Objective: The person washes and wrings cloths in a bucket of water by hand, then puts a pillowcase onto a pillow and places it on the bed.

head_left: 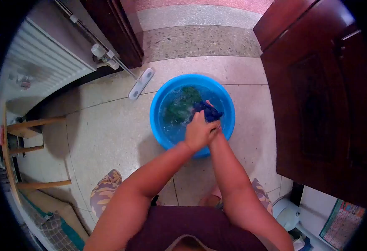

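A round blue basin (155,129) of water stands on the floor in front of me. Both my hands are over its near right part, close together. My left hand (198,130) is closed on a bunched dark blue cloth (208,112). Tucked against it, my right hand (215,129) is also closed on the cloth, its fingers partly hidden. A small pink bit shows at the cloth's upper edge. Green cloth (182,104) lies in the water at the basin's left side, with some bubbles around it.
A squeegee-like mop (141,83) leans beyond the basin at the left. A white radiator (45,54) and a wooden stool (37,123) are on the left. A dark wooden door (313,100) stands at the right. Steps (200,39) rise at the back.
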Demonstrator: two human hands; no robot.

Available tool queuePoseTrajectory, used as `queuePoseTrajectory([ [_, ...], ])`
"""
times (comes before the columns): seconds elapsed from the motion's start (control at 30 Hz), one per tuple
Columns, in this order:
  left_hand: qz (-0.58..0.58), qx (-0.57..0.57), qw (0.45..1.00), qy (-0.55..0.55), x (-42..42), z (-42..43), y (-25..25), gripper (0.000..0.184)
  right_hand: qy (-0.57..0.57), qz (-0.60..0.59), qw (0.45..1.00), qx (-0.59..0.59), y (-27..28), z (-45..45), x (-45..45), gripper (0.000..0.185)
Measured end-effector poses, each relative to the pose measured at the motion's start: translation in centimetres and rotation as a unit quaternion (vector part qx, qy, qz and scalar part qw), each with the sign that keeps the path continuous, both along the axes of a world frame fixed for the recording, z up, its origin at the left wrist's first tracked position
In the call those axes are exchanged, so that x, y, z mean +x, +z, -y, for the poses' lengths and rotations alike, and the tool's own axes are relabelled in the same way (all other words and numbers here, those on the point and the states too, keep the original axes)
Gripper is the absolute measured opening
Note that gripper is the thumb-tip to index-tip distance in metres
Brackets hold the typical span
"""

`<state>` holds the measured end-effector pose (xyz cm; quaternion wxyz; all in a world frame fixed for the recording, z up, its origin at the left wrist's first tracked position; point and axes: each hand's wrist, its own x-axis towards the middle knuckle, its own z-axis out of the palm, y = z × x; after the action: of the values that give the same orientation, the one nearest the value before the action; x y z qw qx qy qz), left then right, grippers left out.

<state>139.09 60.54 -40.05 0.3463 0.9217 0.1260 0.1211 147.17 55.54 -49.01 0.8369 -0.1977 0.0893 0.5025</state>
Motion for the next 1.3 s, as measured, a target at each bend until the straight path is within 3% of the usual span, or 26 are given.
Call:
queuePoseTrajectory([
  [0.07, -0.035, -0.001, 0.999, 0.01, 0.5, -0.5, 1.0, 0.026, -0.001, 0.317, 0.936, -0.152, -2.0, -0.1, -0.8, 0.032],
  [0.13, -0.056, -0.013, 0.998, 0.031, 0.9, -1.0, 1.2, 0.025, 0.003, 0.359, 0.915, -0.184, -2.5, -0.2, -0.9, 0.031],
  [0.2, -0.072, -0.037, 0.995, 0.056, 1.2, -1.4, 1.4, 0.025, 0.008, 0.137, 0.985, -0.101, -3.0, -0.2, -0.4, 0.03],
  [0.27, -0.084, -0.076, 0.989, 0.095, 1.6, -1.7, 1.0, 0.024, 0.008, 0.143, 0.99, 0.014, -5.1, -0.5, -0.2, 0.035],
  [0.33, -0.074, -0.129, 0.978, 0.145, 2.1, -2.2, -0.8, 0.023, -0.008, 0.107, 0.994, -0.016, -3.5, -0.9, -0.8, 0.036],
  [0.4, -0.046, -0.192, 0.961, 0.193, 2.9, -4.0, -4.0, 0.032, -0.036, 0.032, 0.981, -0.19, -0.6, -1.2, -1.8, 0.031],
  [0.47, -0.061, -0.241, 0.946, 0.209, 3.0, -5.9, -6.2, 0.039, -0.028, 0.101, 0.944, -0.312, -0.8, -0.9, -1.8, 0.035],
  [0.5, -0.092, -0.257, 0.941, 0.2, 2.8, -7.1, -6.7, 0.041, -0.025, 0.135, 0.92, -0.368, -1.0, -0.9, -1.7, 0.037],
  [0.53, -0.122, -0.273, 0.935, 0.19, 2.4, -8.2, -7.6, 0.044, -0.01, 0.249, 0.888, -0.386, -1.3, -0.6, -1.1, 0.041],
  [0.63, -0.157, -0.15, 0.958, 0.188, 0.8, -10.8, -9.5, 0.046, 0.077, 0.501, 0.719, -0.475, 0.5, 0.7, 1.1, 0.042],
  [0.67, -0.204, -0.16, 0.946, 0.196, 0.3, -11.7, -9.6, 0.041, 0.037, 0.547, 0.671, -0.499, 0.2, 1.2, 1.5, 0.041],
  [0.73, -0.116, -0.106, 0.973, 0.169, -0.8, -10.9, -8.9, 0.037, -0.039, 0.626, 0.563, -0.538, -1.0, 2.1, 1.5, 0.04],
  [0.77, -0.072, -0.078, 0.982, 0.156, -1.8, -10.4, -8.7, 0.035, -0.026, 0.661, 0.518, -0.542, -1.7, 2.3, 1.0, 0.04],
  [0.8, -0.078, 0.007, 0.992, 0.099, -2.4, -9.7, -9.0, 0.03, -0.014, 0.696, 0.471, -0.542, -2.1, 2.4, 0.5, 0.039],
  [0.83, -0.103, 0.009, 0.992, 0.076, -3.0, -8.9, -9.5, 0.03, -0.003, 0.728, 0.422, -0.54, -2.1, 2.5, 0.0, 0.039],
  [0.87, -0.127, 0.01, 0.991, 0.053, -3.5, -8.0, -9.9, 0.031, 0.05, 0.731, 0.429, -0.528, -2.2, 2.6, -0.7, 0.035],
  [1.0, -0.205, 0.051, 0.977, -0.039, -5.7, -6.0, -14.5, 0.028, 0.165, 0.779, 0.312, -0.518, -5.2, 3.1, -2.8, 0.029],
  [1.1, -0.28, 0.074, 0.957, -0.037, -6.1, -5.7, -14.6, 0.022, 0.217, 0.779, 0.281, -0.517, -5.7, 3.9, -3.0, 0.026],
  [1.2, -0.325, 0.051, 0.944, -0.036, -5.2, -7.0, -12.9, 0.015, 0.216, 0.756, 0.35, -0.509, -6.7, 4.2, -1.0, 0.02],
  [1.3, -0.235, 0.002, 0.972, 0.026, -3.9, -9.1, -10.3, 0.014, 0.169, 0.703, 0.434, -0.537, -1.7, 2.0, 1.0, 0.018],
])
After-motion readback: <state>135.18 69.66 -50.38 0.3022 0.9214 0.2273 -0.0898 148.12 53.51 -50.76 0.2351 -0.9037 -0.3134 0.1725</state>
